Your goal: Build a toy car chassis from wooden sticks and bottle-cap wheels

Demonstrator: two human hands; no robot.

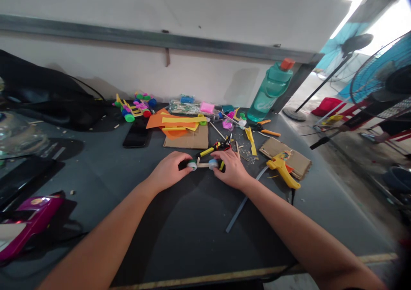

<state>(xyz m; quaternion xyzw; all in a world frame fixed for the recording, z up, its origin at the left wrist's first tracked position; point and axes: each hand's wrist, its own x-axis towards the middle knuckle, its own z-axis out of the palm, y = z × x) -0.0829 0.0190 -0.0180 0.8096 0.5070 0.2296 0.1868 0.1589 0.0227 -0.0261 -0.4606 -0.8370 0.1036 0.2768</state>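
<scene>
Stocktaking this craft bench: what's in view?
wheeled stick model: 1, pale, blue wheels, between hands
similar models: 2, multicoloured, bench back
glue gun: 1, yellow, bench right
cardboard pieces: 2, brown, centre and right
paper strips: several, orange and yellow, bench back
phone: 1, black, back left
water bottle: 1, teal, back right
bag: 1, black, bench left
pedestal fans: 2, blue and black, floor right
left hand: 1, bare, on model
right hand: 1, bare, on model

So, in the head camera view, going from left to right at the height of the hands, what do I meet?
Left hand → small wheeled stick model → right hand → yellow hot glue gun
</scene>
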